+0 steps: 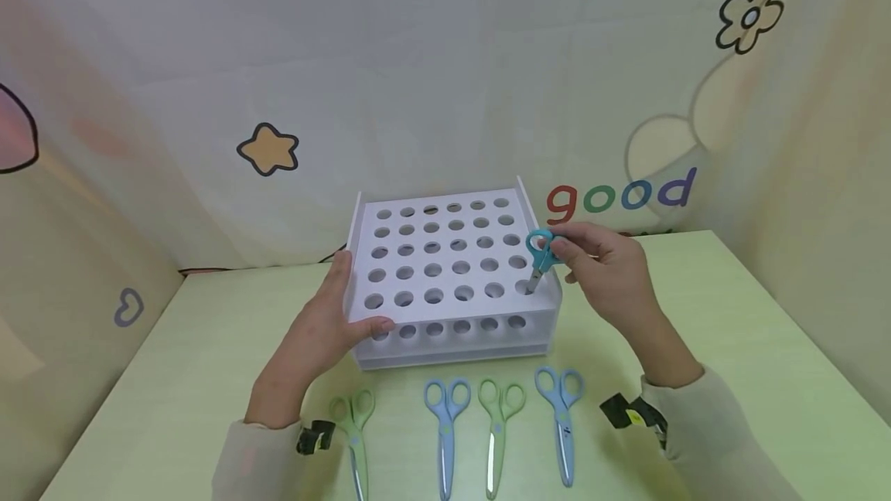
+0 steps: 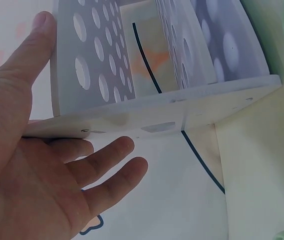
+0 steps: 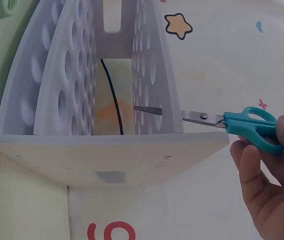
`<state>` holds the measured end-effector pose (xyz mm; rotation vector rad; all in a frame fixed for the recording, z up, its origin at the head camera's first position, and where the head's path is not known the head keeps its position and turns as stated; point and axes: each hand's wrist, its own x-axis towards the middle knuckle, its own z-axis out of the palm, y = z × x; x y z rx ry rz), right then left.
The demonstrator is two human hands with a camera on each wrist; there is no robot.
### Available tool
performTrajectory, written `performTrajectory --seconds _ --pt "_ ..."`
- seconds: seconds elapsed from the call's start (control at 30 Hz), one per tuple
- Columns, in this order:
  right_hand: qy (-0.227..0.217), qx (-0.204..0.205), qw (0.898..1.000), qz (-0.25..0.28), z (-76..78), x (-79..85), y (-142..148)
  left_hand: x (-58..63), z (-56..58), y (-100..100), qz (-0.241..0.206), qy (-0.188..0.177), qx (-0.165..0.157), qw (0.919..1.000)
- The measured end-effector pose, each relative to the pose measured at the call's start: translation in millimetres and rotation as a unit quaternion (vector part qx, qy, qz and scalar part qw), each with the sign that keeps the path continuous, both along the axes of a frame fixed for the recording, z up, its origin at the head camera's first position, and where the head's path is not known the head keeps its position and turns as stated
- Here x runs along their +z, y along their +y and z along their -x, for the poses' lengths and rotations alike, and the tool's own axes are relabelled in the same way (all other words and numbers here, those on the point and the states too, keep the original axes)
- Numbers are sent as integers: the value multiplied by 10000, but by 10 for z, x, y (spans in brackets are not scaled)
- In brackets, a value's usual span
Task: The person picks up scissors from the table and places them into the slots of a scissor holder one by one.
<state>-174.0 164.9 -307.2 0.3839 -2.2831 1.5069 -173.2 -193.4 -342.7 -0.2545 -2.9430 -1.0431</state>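
A white rack (image 1: pixel 445 311) with rows of round holes stands at the back of the table. My right hand (image 1: pixel 611 265) pinches teal-handled scissors (image 1: pixel 541 253) by a handle loop. Their blades point down into the hole at the rack's front right corner; in the right wrist view the blade tip (image 3: pixel 146 109) shows below the top plate. My left hand (image 1: pixel 316 339) rests on the rack's left side. Its thumb lies on the front left edge of the top, and in the left wrist view several fingers (image 2: pixel 113 156) extend along the outside of the side panel.
In front of the rack lie green scissors (image 1: pixel 355 427), blue scissors (image 1: pixel 446 424), a second green pair (image 1: pixel 498 424) and a second blue pair (image 1: pixel 561 416), handles toward the rack. A printed curtain (image 1: pixel 445 99) hangs behind the pale green table (image 1: pixel 731 346).
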Motion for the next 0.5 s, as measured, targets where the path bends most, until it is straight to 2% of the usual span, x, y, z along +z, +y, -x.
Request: performTrajectory --seconds 0.1,0.2,0.5 --pt "-229 -206 9986 -425 -2 -3 -12 -7 2 -5 -28 23 -29 10000" --pt "-332 -238 9976 -565 5 -23 -25 -8 5 -8 -47 55 -56 10000" --pt "117 -298 9975 -627 64 -181 -107 2 3 -3 -37 83 -43 9999"
